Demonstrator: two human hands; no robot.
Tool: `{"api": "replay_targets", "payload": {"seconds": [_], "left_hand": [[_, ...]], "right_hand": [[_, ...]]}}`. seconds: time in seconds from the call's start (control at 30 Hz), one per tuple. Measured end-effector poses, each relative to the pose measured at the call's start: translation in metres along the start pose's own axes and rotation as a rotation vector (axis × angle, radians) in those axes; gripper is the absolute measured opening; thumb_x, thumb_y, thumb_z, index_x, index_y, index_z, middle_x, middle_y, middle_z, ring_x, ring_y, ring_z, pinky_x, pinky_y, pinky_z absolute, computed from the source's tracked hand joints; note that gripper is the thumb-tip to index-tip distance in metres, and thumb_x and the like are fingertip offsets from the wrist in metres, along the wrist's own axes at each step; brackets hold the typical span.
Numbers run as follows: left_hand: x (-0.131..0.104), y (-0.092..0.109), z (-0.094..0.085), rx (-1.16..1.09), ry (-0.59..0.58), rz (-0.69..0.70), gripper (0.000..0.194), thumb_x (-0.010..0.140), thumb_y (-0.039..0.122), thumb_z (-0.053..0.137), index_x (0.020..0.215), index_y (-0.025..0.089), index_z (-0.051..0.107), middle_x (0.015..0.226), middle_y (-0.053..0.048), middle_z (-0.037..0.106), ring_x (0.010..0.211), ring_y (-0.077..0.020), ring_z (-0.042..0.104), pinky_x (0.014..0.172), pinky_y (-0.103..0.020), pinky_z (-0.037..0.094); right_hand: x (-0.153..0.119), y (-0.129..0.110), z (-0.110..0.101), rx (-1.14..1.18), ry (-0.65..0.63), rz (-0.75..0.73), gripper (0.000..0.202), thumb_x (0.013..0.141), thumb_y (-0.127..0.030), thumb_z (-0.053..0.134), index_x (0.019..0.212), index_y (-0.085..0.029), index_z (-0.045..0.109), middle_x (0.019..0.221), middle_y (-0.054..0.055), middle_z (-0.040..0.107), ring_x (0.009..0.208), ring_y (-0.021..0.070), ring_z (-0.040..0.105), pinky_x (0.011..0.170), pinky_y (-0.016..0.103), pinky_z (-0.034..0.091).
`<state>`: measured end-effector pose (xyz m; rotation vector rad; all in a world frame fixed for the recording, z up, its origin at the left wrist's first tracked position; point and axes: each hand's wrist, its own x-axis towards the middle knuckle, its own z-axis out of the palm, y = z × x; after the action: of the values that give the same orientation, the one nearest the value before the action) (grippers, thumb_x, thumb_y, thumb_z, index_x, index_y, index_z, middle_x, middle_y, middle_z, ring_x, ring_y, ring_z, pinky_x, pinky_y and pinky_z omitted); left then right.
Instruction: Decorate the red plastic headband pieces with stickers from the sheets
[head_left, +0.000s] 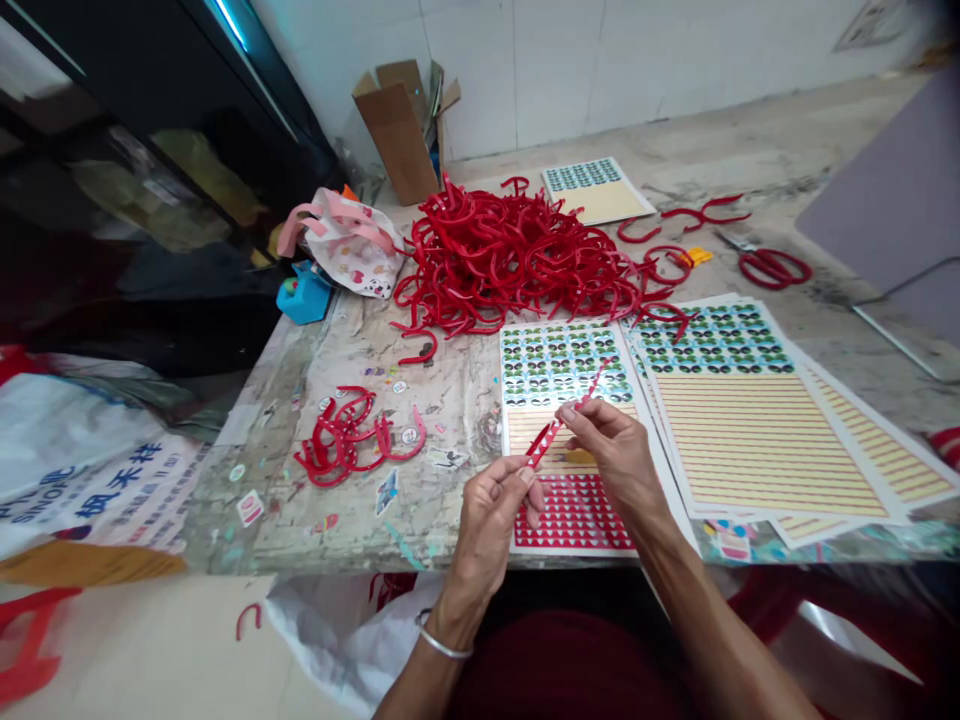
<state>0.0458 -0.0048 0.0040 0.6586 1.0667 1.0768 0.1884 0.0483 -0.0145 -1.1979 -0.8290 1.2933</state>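
Above a sticker sheet point(555, 365), my left hand point(495, 505) is closed on a red curved plastic piece point(538, 438). A narrow red sticker strip point(596, 383) with white marks lies along that piece and runs up to the right. My right hand point(615, 445) pinches the strip between thumb and fingers, its free end sticking out beyond them. The sheet below has green-and-black pictures at the top, a pale middle and red rows with white shapes at the bottom. My hands partly cover it.
A big pile of red curved pieces point(517, 260) fills the table's back middle; a smaller heap point(345, 440) lies left. More sticker sheets point(772, 440) overlap at right, below red-handled scissors point(772, 267). A cardboard box point(397, 135), patterned bag point(356, 250) and blue tape dispenser point(304, 295) stand behind.
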Motion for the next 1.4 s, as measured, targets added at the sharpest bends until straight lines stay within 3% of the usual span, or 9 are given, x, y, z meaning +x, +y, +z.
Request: {"api": "replay_targets", "payload": {"seconds": [0.17,0.33,0.47,0.57,0.7,0.8,0.97,1.17,1.4], "left_hand": [[-0.002,-0.003,-0.002,0.006,-0.024,0.021,0.016,0.084,0.024,0.057,0.094,0.011,0.057,0.06,0.002,0.056,0.049,-0.004,0.044,0.049,-0.017,0.034],[-0.003,-0.005,-0.011,0.018,-0.11,0.004,0.016,0.085,0.025,0.055,0.095,0.013,0.056,0.061,0.003,0.056,0.048,-0.0045,0.045,0.051,-0.018,0.035],[-0.003,0.003,-0.017,0.175,-0.189,-0.001,0.016,0.086,0.026,0.053,0.095,0.013,0.057,0.068,-0.001,0.061,0.065,-0.0098,0.055,0.069,-0.023,0.041],[0.0,0.012,-0.011,0.296,-0.267,0.029,0.019,0.086,0.026,0.054,0.099,0.013,0.059,0.083,-0.005,0.063,0.084,-0.0144,0.056,0.083,-0.027,0.04],[0.006,0.016,0.002,0.333,-0.345,0.048,0.021,0.088,0.029,0.049,0.094,0.012,0.059,0.077,-0.004,0.057,0.071,-0.0125,0.053,0.072,-0.026,0.042],[0.006,0.012,0.007,0.372,-0.31,0.058,0.024,0.089,0.032,0.046,0.082,0.012,0.058,0.068,0.0,0.05,0.062,-0.0095,0.044,0.061,-0.021,0.037],[0.0,0.008,0.01,0.498,-0.224,0.144,0.024,0.089,0.032,0.045,0.098,0.014,0.06,0.076,0.0,0.051,0.066,-0.0104,0.042,0.063,-0.021,0.035],[0.0,0.003,0.014,0.552,-0.111,0.268,0.023,0.089,0.031,0.046,0.092,0.015,0.061,0.074,-0.001,0.053,0.07,-0.0125,0.047,0.066,-0.023,0.037],[-0.001,-0.001,0.008,0.521,-0.05,0.25,0.026,0.087,0.034,0.047,0.085,0.014,0.065,0.071,-0.001,0.057,0.07,-0.0141,0.05,0.067,-0.023,0.038]], "right_hand": [[0.0,-0.002,0.0,-0.176,0.007,-0.095,0.022,0.074,-0.037,0.066,0.069,-0.017,0.063,0.083,0.004,0.069,0.075,0.0154,0.061,0.058,0.023,0.05],[-0.001,-0.001,0.001,-0.137,-0.1,-0.086,0.021,0.077,-0.037,0.064,0.072,-0.016,0.062,0.093,0.007,0.071,0.079,0.0182,0.066,0.057,0.025,0.053],[-0.009,0.004,0.0,-0.188,-0.106,-0.166,0.015,0.078,-0.032,0.063,0.076,-0.017,0.063,0.09,0.005,0.071,0.08,0.0177,0.067,0.065,0.028,0.057],[-0.019,0.008,0.0,-0.301,-0.097,-0.266,0.008,0.08,-0.026,0.062,0.08,-0.018,0.065,0.091,0.005,0.071,0.079,0.0174,0.068,0.064,0.026,0.057],[-0.03,0.007,-0.001,-0.436,-0.097,-0.436,0.009,0.08,-0.018,0.061,0.085,-0.02,0.067,0.092,0.004,0.071,0.078,0.0165,0.068,0.065,0.026,0.057],[-0.031,0.001,-0.005,-0.487,-0.103,-0.528,0.016,0.08,-0.013,0.059,0.091,-0.022,0.069,0.091,0.003,0.071,0.081,0.0165,0.068,0.07,0.027,0.056],[-0.031,-0.005,-0.009,-0.516,-0.066,-0.661,0.023,0.077,-0.008,0.062,0.093,-0.023,0.07,0.093,0.003,0.071,0.087,0.0188,0.066,0.08,0.033,0.053],[-0.03,-0.003,-0.003,-0.426,-0.076,-0.55,0.022,0.079,-0.012,0.062,0.096,-0.023,0.07,0.1,0.004,0.07,0.092,0.0196,0.066,0.083,0.034,0.053],[-0.029,0.006,0.0,-0.304,-0.1,-0.337,0.013,0.078,-0.022,0.065,0.089,-0.025,0.072,0.102,0.005,0.07,0.096,0.0223,0.065,0.084,0.037,0.054]]}}
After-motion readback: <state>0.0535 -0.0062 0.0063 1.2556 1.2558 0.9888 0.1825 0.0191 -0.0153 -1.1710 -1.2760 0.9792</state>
